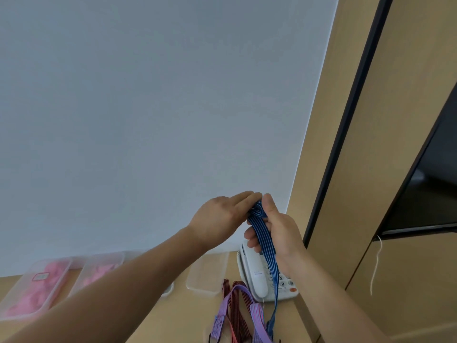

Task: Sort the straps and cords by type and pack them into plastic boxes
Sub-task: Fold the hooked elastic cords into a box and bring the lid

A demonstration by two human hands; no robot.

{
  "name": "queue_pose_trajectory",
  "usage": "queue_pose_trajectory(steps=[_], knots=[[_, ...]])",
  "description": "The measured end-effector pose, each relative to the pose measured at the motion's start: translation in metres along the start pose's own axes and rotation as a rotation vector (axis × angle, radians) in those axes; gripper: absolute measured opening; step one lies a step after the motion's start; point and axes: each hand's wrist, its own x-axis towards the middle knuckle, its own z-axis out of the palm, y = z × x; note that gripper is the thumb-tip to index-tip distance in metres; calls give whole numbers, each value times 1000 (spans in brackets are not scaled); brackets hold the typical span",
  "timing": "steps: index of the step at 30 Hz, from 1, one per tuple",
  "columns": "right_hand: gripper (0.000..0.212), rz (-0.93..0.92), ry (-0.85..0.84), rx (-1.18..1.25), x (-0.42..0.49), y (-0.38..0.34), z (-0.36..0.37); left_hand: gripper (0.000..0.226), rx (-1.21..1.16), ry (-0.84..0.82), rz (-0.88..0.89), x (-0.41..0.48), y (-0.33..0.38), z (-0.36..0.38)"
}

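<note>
I hold a blue striped strap [265, 246] up in front of the wall. Its top end is wound into a small roll between both hands. My right hand [277, 233] grips the strap, thumb on the roll, and the loose length hangs down past the palm. My left hand [222, 216] has its fingers stretched out along the far side of the roll and pinches it. On the desk below lie a purple strap [231, 303] and a dark red strap [241, 315]. Two clear plastic boxes [37, 288] with pink contents stand at the left.
A clear box lid [207, 273] lies on the wooden desk [180, 315] by the wall. A white desk telephone [254, 271] sits behind the hanging strap. At the right stand a wooden cabinet [405, 280] and a dark screen, with a white cord hanging down.
</note>
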Motion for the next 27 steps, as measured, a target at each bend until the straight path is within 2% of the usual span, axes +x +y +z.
queue_pose_trajectory(steps=[2,5,6,8,10,12,15,17,21,24,27], knots=[[68,1,9,1,-2,1,0,46,50,1,50,-3,-2,2],[64,-61,60,65,-4,0,-2,69,-65,-66,-71,-8,-2,5],[64,-94,75,77,-4,-1,-2,72,-217,-87,-182,-8,1,4],[60,-153,86,81,-4,-4,-2,70,-676,-130,-541,-4,9,-2],[51,-187,86,50,-4,-4,-1,52,-1116,-166,-865,8,12,-12],[46,-207,95,-9,-5,-3,2,33,-1281,-239,-914,16,13,-21],[42,-205,113,-30,-7,0,2,26,-1325,-182,-921,18,12,-24],[42,-190,110,-52,-7,1,1,35,-1328,-122,-957,18,9,-23],[44,-147,121,-89,-8,0,-4,43,-1251,-48,-908,20,7,-24],[37,-131,89,-111,-10,2,-9,38,-1100,0,-843,23,0,-27],[51,-144,72,-82,-13,-1,-8,41,-863,-1,-711,21,1,-27]])
